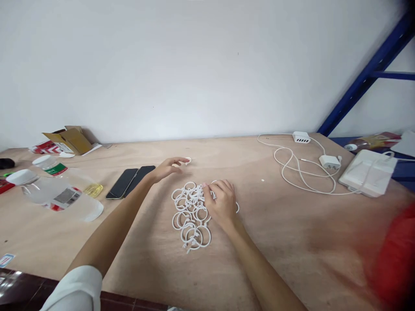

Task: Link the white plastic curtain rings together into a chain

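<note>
A pile of white plastic curtain rings [191, 211], each with a small eyelet, lies on the wooden table. My right hand [222, 201] is over the pile's right side, its fingers curled down among the rings. Whatever its fingertips hold is hidden beneath them. Beyond the pile, my left hand [170, 168] reaches forward with its fingers apart. At its fingertips is a single white ring [189, 161], which the index finger seems to touch.
Two dark phones [126, 182] lie left of my left hand. Two clear bottles [65, 196] lie further left, before an open cardboard box [73, 140]. At right are a white cable [301, 172], a charger hub [301, 137], a white device [368, 172] and a blurred red shape [394, 259].
</note>
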The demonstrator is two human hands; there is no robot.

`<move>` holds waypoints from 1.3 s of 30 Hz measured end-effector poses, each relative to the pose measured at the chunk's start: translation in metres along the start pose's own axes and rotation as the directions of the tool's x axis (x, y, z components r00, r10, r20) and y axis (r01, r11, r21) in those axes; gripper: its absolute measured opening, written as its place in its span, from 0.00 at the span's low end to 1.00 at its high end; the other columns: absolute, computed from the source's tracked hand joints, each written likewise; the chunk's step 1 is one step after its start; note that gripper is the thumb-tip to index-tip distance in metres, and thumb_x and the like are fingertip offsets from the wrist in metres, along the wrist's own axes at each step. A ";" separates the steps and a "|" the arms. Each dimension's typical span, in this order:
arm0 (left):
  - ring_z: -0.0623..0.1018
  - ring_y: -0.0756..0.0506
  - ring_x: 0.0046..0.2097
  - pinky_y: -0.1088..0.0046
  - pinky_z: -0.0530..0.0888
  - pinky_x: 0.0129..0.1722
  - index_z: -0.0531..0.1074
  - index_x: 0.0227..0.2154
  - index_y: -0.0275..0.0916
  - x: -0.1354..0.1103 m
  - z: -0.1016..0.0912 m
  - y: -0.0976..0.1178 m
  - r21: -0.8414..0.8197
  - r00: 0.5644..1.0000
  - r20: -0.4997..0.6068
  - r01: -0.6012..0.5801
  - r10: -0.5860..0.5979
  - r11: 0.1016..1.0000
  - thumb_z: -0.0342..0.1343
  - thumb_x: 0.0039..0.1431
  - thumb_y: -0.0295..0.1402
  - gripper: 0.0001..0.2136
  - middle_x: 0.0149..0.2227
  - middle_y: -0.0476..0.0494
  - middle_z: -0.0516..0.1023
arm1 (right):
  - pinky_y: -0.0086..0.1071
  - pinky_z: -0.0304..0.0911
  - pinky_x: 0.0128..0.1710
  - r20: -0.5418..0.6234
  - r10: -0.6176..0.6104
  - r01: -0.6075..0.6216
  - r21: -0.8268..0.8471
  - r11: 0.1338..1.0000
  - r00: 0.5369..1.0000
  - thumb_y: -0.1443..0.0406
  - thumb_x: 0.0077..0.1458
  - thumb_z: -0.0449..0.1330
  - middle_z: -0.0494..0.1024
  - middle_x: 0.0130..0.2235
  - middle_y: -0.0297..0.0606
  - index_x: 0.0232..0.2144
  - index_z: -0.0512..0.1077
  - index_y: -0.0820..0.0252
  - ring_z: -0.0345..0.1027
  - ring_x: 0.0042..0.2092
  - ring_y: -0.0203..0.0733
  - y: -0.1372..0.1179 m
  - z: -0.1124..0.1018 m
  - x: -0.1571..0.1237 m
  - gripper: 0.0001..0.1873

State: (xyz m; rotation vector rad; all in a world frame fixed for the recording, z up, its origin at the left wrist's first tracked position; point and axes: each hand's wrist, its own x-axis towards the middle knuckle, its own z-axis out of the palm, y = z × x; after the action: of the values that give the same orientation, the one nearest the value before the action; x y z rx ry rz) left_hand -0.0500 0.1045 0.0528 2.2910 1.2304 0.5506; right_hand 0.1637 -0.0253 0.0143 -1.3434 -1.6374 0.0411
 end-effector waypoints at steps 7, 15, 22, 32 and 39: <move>0.72 0.39 0.47 0.60 0.68 0.52 0.76 0.32 0.36 0.032 0.026 -0.017 0.275 0.988 -0.158 0.043 0.001 0.960 0.52 0.51 0.29 0.08 0.41 0.35 0.76 | 0.36 0.53 0.38 -0.036 0.022 -0.022 -0.014 1.000 0.999 0.66 0.59 0.54 0.74 0.27 0.39 0.19 0.69 0.58 0.62 0.34 0.41 0.008 0.002 0.001 0.16; 0.76 0.46 0.35 0.70 0.73 0.37 0.72 0.34 0.38 -0.015 0.029 0.036 0.067 0.992 -0.109 -0.057 0.064 0.996 0.45 0.62 0.37 0.12 0.33 0.43 0.78 | 0.38 0.59 0.44 -0.015 0.114 -0.108 0.212 0.971 0.993 0.64 0.58 0.54 0.76 0.36 0.44 0.37 0.74 0.61 0.66 0.40 0.44 0.005 0.002 0.004 0.10; 0.77 0.48 0.34 0.73 0.73 0.34 0.72 0.36 0.37 -0.061 0.050 0.088 -0.177 0.947 -0.307 -0.151 0.091 0.973 0.47 0.63 0.34 0.10 0.31 0.44 0.78 | 0.30 0.58 0.29 0.370 0.239 -0.430 0.616 0.660 0.898 0.53 0.57 0.54 0.74 0.26 0.35 0.30 0.76 0.60 0.64 0.29 0.37 -0.012 0.003 0.004 0.18; 0.73 0.49 0.29 0.73 0.71 0.30 0.75 0.34 0.37 -0.061 0.071 0.075 0.116 0.793 -0.455 -0.399 0.405 0.910 0.50 0.62 0.29 0.08 0.26 0.44 0.75 | 0.29 0.56 0.24 0.416 0.377 -0.561 0.605 0.565 0.828 0.51 0.51 0.58 0.70 0.21 0.34 0.19 0.71 0.60 0.60 0.25 0.35 -0.020 -0.005 0.007 0.19; 0.73 0.50 0.26 0.74 0.70 0.29 0.72 0.21 0.37 -0.063 0.063 0.064 -0.029 0.792 -0.578 -0.259 0.195 0.965 0.51 0.61 0.32 0.14 0.21 0.47 0.74 | 0.32 0.59 0.33 0.318 0.052 -0.225 0.538 0.812 0.947 0.58 0.58 0.54 0.70 0.25 0.35 0.20 0.70 0.58 0.63 0.30 0.39 -0.044 -0.016 -0.004 0.18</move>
State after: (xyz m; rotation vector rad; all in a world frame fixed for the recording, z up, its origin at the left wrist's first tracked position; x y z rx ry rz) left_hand -0.0056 0.0061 0.0316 2.2658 1.1295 1.4472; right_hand 0.1421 -0.0535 0.0446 -1.0091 -1.5772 0.7961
